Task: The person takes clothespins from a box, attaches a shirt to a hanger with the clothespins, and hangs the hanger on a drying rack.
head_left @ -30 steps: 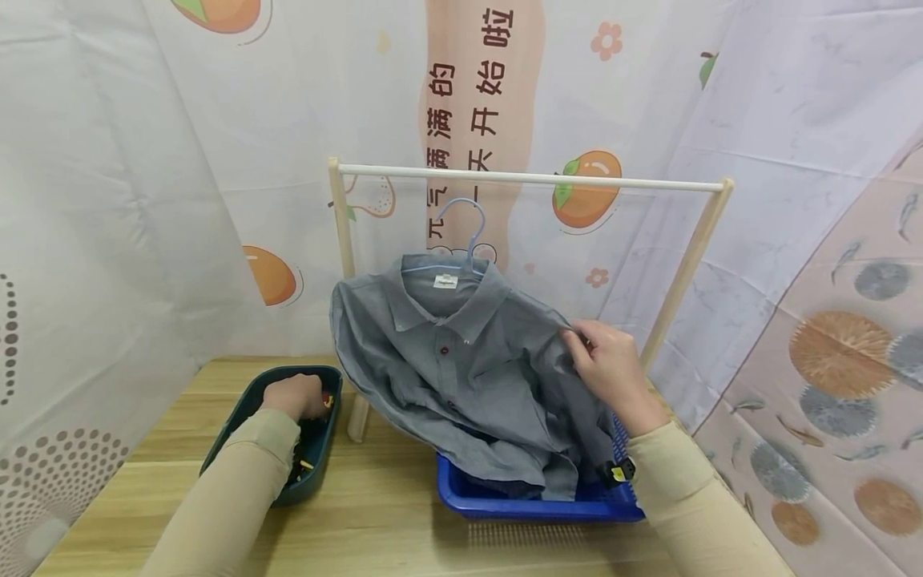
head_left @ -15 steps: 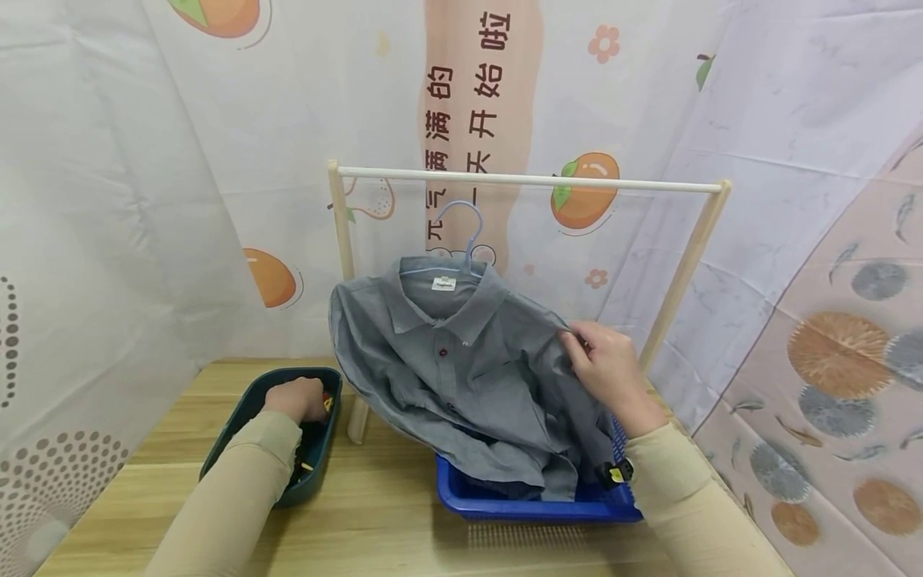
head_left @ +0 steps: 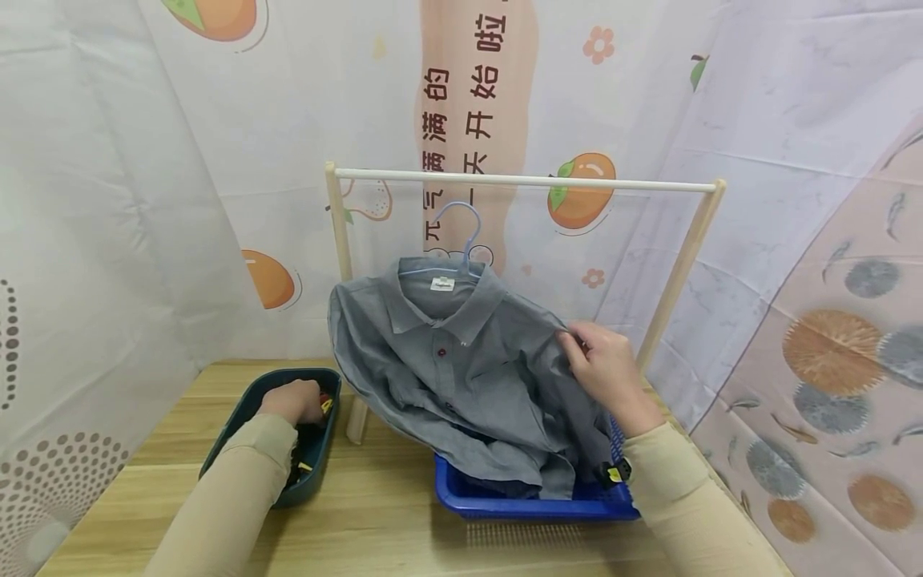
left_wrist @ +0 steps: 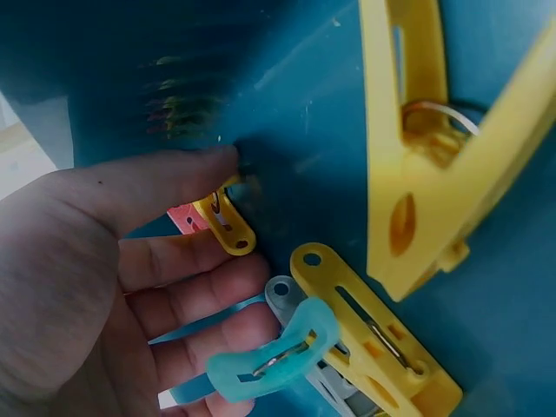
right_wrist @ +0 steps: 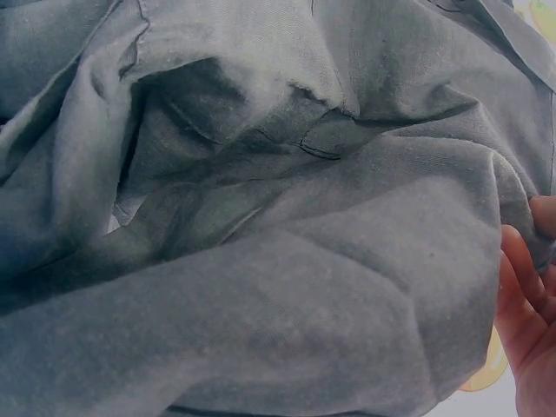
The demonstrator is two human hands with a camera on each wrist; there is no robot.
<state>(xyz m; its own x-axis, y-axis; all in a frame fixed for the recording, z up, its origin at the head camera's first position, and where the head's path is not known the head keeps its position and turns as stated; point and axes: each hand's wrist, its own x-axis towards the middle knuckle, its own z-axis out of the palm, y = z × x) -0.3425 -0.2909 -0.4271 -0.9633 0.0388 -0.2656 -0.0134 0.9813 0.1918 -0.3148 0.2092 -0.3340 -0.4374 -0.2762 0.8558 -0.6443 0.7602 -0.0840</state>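
Observation:
In the head view my left hand [head_left: 292, 401] reaches down inside a dark green bin [head_left: 317, 481] at the left. The left wrist view shows its thumb and index finger pinching a small yellow clothespin [left_wrist: 230, 226], with a red clothespin [left_wrist: 186, 217] right behind. Near the other fingers lie a turquoise clip [left_wrist: 274, 360], a grey clothespin [left_wrist: 282, 295] and a larger yellow one [left_wrist: 382, 334]. My right hand [head_left: 606, 365] pinches the shoulder of a grey button-up shirt [head_left: 461, 361]. The shirt is on a light blue hanger [head_left: 472, 228], whose hook stands up from the collar.
A wooden rack with a white rail [head_left: 526, 180] stands behind the shirt. Under the shirt is a blue basket [head_left: 534, 509], partly covered by its hem. Both containers stand on a wood-grain table [head_left: 360, 521], with printed curtains [head_left: 288, 120] around it.
The whole head view shifts slightly left. My right hand keeps its grip on the shirt's shoulder, and my left hand stays inside the bin with barely any movement.

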